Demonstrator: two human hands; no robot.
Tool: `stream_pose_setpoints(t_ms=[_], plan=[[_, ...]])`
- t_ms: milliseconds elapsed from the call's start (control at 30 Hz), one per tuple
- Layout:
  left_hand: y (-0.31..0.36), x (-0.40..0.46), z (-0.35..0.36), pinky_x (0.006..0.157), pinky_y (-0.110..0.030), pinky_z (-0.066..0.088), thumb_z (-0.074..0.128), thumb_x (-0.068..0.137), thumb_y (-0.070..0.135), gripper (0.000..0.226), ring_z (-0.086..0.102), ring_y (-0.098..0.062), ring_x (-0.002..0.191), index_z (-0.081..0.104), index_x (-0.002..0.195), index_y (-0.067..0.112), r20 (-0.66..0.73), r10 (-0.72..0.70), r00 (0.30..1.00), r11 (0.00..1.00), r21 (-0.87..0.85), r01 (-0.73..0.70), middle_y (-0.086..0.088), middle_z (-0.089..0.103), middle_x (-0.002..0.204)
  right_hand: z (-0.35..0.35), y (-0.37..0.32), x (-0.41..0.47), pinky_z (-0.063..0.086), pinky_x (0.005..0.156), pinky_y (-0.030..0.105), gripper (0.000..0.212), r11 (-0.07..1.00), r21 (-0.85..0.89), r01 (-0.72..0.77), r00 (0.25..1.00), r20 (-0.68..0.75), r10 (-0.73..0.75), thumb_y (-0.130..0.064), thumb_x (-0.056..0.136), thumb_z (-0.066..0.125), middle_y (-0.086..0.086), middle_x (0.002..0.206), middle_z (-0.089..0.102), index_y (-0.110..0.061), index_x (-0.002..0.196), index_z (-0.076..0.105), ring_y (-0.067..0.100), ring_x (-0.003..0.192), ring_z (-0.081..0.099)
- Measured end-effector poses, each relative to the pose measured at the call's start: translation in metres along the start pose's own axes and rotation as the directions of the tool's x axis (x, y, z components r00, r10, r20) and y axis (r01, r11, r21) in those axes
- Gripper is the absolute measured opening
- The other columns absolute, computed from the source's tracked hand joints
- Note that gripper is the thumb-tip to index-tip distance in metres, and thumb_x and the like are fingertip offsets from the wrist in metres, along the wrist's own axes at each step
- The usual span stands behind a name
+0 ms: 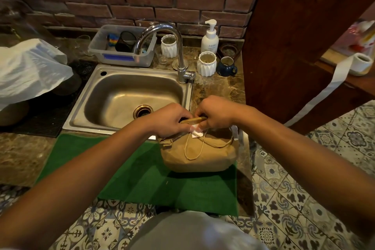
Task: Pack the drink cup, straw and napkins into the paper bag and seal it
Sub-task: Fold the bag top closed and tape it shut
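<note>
I see left hand (pixel 169 121) and right hand (pixel 216 114) pinching folded top of crinkled kraft paper bag (pixel 199 153); twisted-cord handles, white sticker (pixel 197 133), fuzzy green mat (pixel 142 174). No legible writing.

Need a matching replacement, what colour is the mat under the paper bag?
Green mat, seen in the head view, under the brown paper bag.

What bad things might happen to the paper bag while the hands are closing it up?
1. The paper bag stands near the rim of the sink; a hard tug from the left hand or right hand might tip it in.
2. Both hands pinch the folded top, where something white shows. Pulling too hard may tear the paper there.
3. The bag bulges, so squeezing it down could crush whatever is inside.
</note>
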State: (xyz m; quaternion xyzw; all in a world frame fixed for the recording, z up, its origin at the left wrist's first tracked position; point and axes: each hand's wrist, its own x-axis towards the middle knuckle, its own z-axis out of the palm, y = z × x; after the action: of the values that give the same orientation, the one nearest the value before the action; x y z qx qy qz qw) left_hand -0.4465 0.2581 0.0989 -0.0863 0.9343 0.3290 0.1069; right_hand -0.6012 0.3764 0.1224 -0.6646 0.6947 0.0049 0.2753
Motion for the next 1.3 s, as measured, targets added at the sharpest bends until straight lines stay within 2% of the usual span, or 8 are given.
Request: stream_pose_setpoints(t_ms=[200,333,533,700,800,1000,1167,1300], plan=[[0.000,-0.001,0.002,0.055,-0.027,0.035,0.068,0.092,0.032,0.023,0.053,-0.008,0.058,0.069,0.076,0.015,-0.061,0.034,0.998,0.998,0.058,-0.031,0.002,0.062,0.064,0.001,0.001,-0.004,0.045,0.060,0.031,0.028,0.997,0.008,-0.077,0.995,0.070,0.076,-0.050,0.080,0.080,-0.007,0.075,0.064,-0.025,0.087,0.070,0.013,0.070,0.059],[0.001,0.004,0.003,0.056,-0.028,0.037,0.067,0.093,0.032,0.024,0.057,-0.013,0.060,0.071,0.078,0.014,-0.065,0.038,0.997,0.997,0.062,-0.034,-0.001,0.064,0.065,0.004,-0.002,0.000,0.041,0.057,0.029,0.027,0.989,-0.075,-0.125,0.988,0.076,0.131,-0.049,0.082,0.079,-0.007,0.075,0.064,-0.026,0.081,0.066,0.014,0.071,0.060],[0.001,0.006,0.004,0.058,-0.031,0.042,0.067,0.093,0.032,0.024,0.059,-0.013,0.061,0.072,0.079,0.013,-0.056,0.025,0.998,1.000,0.006,-0.025,-0.002,0.066,0.066,0.001,-0.002,0.000,0.041,0.057,0.029,0.025,0.991,-0.091,-0.094,0.984,0.141,0.106,-0.042,0.081,0.082,-0.010,0.076,0.060,-0.025,0.087,0.064,0.013,0.071,0.057],[0.003,0.006,0.003,0.056,-0.034,0.039,0.067,0.093,0.028,0.022,0.059,-0.021,0.063,0.071,0.081,0.010,-0.047,0.024,0.999,0.999,0.031,-0.023,-0.008,0.066,0.067,0.001,-0.002,0.003,0.049,0.061,0.032,0.023,0.994,0.025,-0.109,0.990,0.091,0.106,-0.046,0.082,0.080,-0.003,0.071,0.072,-0.024,0.083,0.073,0.016,0.067,0.068],[0.003,0.006,0.004,0.058,-0.036,0.041,0.067,0.093,0.026,0.021,0.059,-0.019,0.062,0.071,0.081,0.010,-0.028,0.023,0.999,0.999,0.038,-0.022,-0.006,0.065,0.067,0.006,-0.003,0.005,0.045,0.059,0.030,0.018,0.995,-0.002,-0.103,0.992,0.068,0.103,-0.043,0.083,0.079,-0.005,0.068,0.069,-0.028,0.079,0.070,0.014,0.065,0.065],[0.002,0.005,0.003,0.054,-0.025,0.035,0.066,0.094,0.030,0.023,0.052,-0.009,0.055,0.069,0.077,0.014,-0.047,0.028,0.998,0.999,0.025,-0.027,-0.001,0.062,0.063,0.001,0.001,0.002,0.040,0.059,0.031,0.022,0.993,-0.085,-0.080,0.993,0.077,0.087,-0.045,0.082,0.079,-0.010,0.075,0.062,-0.029,0.085,0.064,0.010,0.070,0.055],[-0.004,-0.002,-0.001,0.057,-0.039,0.044,0.066,0.095,0.029,0.026,0.058,-0.018,0.056,0.066,0.072,0.018,-0.025,0.012,1.000,1.000,-0.014,-0.013,-0.005,0.064,0.060,-0.004,0.005,-0.003,0.047,0.064,0.033,0.021,1.000,0.024,-0.011,1.000,-0.005,0.011,-0.046,0.085,0.076,-0.007,0.076,0.069,-0.025,0.089,0.077,0.014,0.073,0.063],[-0.001,-0.001,0.000,0.056,-0.038,0.043,0.068,0.094,0.030,0.025,0.057,-0.017,0.054,0.064,0.071,0.024,-0.023,0.030,0.999,0.999,0.014,-0.030,-0.003,0.064,0.059,0.001,0.003,-0.001,0.047,0.065,0.034,0.018,0.999,0.020,0.046,0.997,-0.060,-0.045,-0.042,0.088,0.075,-0.005,0.075,0.070,-0.024,0.089,0.078,0.017,0.071,0.063]])
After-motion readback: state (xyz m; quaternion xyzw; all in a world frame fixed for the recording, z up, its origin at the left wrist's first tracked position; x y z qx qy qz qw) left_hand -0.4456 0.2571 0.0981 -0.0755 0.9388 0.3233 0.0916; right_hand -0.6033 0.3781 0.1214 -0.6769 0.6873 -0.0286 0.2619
